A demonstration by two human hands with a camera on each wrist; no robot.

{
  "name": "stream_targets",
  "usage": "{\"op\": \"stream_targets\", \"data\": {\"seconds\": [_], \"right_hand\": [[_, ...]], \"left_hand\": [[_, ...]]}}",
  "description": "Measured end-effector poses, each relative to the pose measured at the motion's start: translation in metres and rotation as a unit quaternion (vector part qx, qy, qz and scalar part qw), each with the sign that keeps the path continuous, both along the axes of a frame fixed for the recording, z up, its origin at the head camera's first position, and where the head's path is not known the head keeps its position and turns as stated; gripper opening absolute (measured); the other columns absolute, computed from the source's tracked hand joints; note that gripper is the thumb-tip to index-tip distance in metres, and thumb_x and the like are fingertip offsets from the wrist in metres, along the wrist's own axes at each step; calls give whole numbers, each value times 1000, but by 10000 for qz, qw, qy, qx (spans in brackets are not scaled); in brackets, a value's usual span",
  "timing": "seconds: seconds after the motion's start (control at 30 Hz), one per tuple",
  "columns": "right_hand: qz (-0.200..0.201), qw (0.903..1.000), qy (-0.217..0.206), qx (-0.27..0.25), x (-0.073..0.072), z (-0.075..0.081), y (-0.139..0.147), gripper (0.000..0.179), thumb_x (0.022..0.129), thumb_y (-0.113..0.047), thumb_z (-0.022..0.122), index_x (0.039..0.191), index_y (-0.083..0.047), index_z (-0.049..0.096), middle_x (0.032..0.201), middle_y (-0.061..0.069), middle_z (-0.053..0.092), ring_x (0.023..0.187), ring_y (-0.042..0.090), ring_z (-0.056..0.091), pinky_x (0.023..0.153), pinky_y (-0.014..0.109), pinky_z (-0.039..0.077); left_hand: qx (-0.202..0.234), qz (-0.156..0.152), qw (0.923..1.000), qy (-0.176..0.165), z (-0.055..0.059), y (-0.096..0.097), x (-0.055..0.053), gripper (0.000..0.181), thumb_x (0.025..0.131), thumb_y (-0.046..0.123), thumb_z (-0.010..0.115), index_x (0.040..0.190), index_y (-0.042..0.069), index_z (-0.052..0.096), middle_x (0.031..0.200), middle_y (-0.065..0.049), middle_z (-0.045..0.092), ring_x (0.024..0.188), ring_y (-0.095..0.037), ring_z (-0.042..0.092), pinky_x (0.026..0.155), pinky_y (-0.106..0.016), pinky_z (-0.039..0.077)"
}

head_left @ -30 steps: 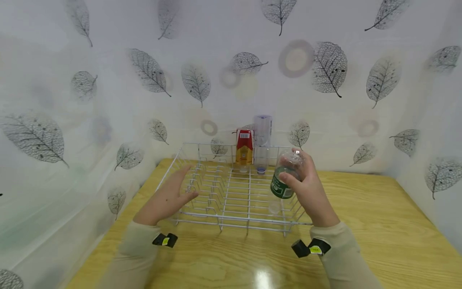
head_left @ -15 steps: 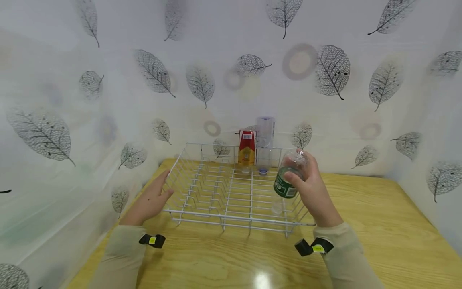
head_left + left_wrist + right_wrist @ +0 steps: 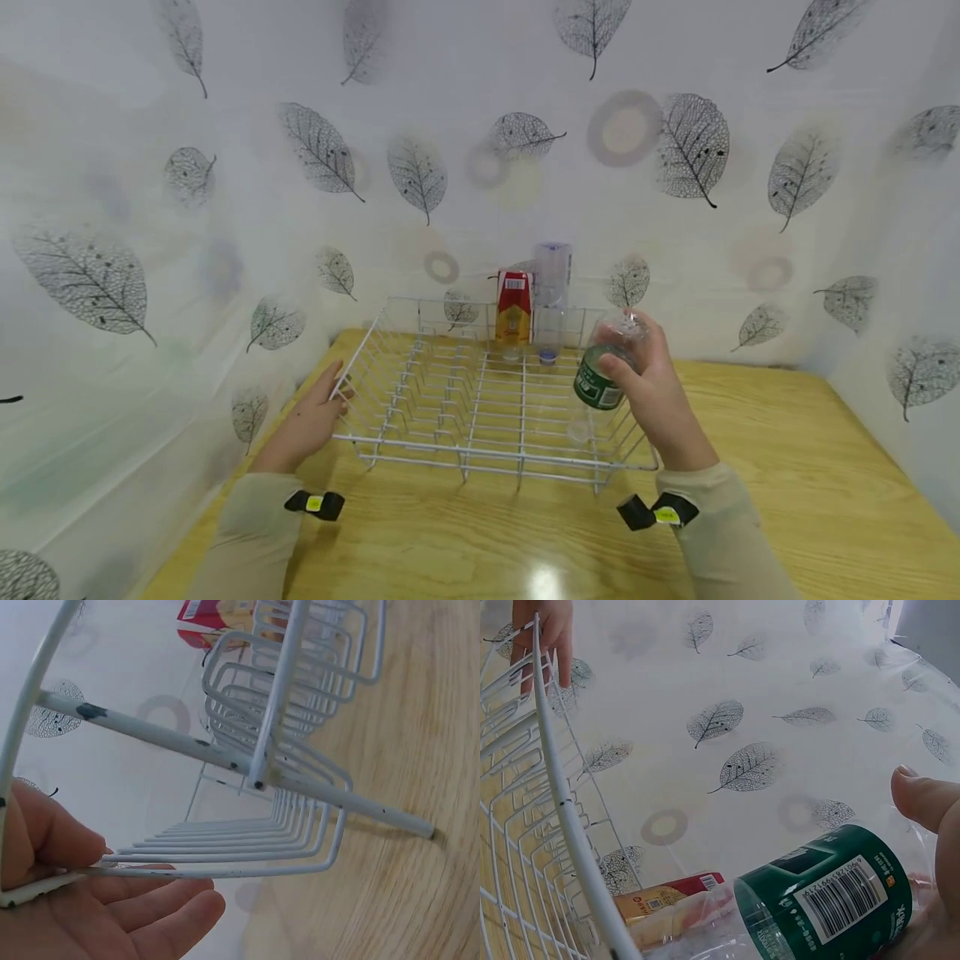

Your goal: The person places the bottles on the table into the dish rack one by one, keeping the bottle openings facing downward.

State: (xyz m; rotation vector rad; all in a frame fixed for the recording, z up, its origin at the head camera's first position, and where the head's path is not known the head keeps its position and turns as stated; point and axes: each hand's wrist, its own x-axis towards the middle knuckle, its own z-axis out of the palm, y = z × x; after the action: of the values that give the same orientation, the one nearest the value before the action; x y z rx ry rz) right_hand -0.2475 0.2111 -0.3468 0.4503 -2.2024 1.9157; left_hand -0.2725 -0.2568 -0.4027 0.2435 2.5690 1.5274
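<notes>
A white wire dish rack point(image 3: 495, 454) stands on the table. My left hand point(image 3: 303, 421) grips the top wire of its left side; in the left wrist view the thumb point(image 3: 67, 840) lies over the wire and the fingers point(image 3: 169, 911) reach beneath it. Toward the rack's right side, my right hand point(image 3: 656, 392) holds a clear plastic bottle point(image 3: 597, 379) with a green label, upside down, its narrow neck pointing down to the rack floor. The right wrist view shows the barcode on that label point(image 3: 847, 892) and the thumb point(image 3: 922, 796) across from it.
At the rack's back stand a red and yellow bottle point(image 3: 514, 308) and a taller clear bottle point(image 3: 551, 287) with a blue cap, both upside down. Rows of wire prongs point(image 3: 450, 400) fill the rack's left half. A leaf-patterned curtain point(image 3: 480, 192) closes off the wooden table point(image 3: 765, 467) behind.
My left hand has moved left from over the rack and taken hold of its left side. The right hand has shifted slightly right with the bottle.
</notes>
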Motion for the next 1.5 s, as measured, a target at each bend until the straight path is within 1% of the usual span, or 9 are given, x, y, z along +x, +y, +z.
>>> {"op": "stream_targets", "data": {"seconds": [0.13,0.2,0.43,0.5,0.87,0.97,1.1,1.33,1.5], "right_hand": [[-29,10000,78,-17,0,3,2,67,105,-21,58,157,-26,16,148,13,44,140,26,38,103,38,40],[-11,9999,128,-56,1,4,2,67,105,-20,58,157,-27,16,147,14,44,140,25,38,103,37,39],[19,9991,356,-247,4,9,13,70,106,-16,55,160,-21,11,150,21,38,142,27,34,99,21,40],[-17,9992,341,-229,4,12,16,71,106,-16,55,160,-20,10,150,21,38,141,27,35,98,20,41],[63,9994,334,-12,-3,31,21,73,105,-18,56,160,-22,8,154,23,34,140,28,35,94,22,42],[116,9994,329,37,-6,36,20,75,105,-19,57,160,-23,8,154,24,33,141,30,34,97,28,41],[75,9997,247,58,-10,43,20,76,104,-21,59,160,-27,9,153,18,36,142,31,33,99,35,39],[32,9999,88,-52,-21,50,17,74,103,-22,61,159,-27,12,151,17,36,140,29,35,99,37,40],[-176,9998,81,-1,-34,54,14,76,102,-25,62,160,-23,13,150,15,37,140,29,36,106,50,36]], "left_hand": [[500,-55,9985,-198,-2,-3,-2,65,110,9,28,162,13,-12,160,-32,20,142,-47,31,114,-59,31],[603,-49,9978,-278,-3,-4,-1,65,109,8,27,162,11,-12,160,-33,18,142,-47,31,114,-58,30],[1026,-59,9940,-387,-6,-3,-2,63,110,7,28,163,9,-7,160,-30,21,139,-46,35,111,-56,37],[1090,-82,9932,-402,-6,-2,-2,63,111,8,29,163,9,-7,160,-29,21,139,-46,36,110,-55,38],[1077,-51,9936,-351,-7,-1,-2,63,111,9,31,163,10,-5,161,-27,24,136,-44,40,109,-52,41],[1081,-22,9935,-346,-7,0,-2,63,111,10,31,163,10,-5,161,-27,23,137,-44,39,110,-53,40],[1125,-12,9931,-339,-8,0,-2,63,111,10,31,163,10,-5,160,-26,24,138,-45,37,111,-54,38],[1125,-23,9930,-352,-8,-1,0,63,111,8,30,163,8,-5,160,-28,24,137,-46,38,111,-55,38],[1106,-46,9933,-326,-6,-1,-1,62,111,8,29,163,8,-5,159,-28,24,136,-46,39,111,-56,37]]}}
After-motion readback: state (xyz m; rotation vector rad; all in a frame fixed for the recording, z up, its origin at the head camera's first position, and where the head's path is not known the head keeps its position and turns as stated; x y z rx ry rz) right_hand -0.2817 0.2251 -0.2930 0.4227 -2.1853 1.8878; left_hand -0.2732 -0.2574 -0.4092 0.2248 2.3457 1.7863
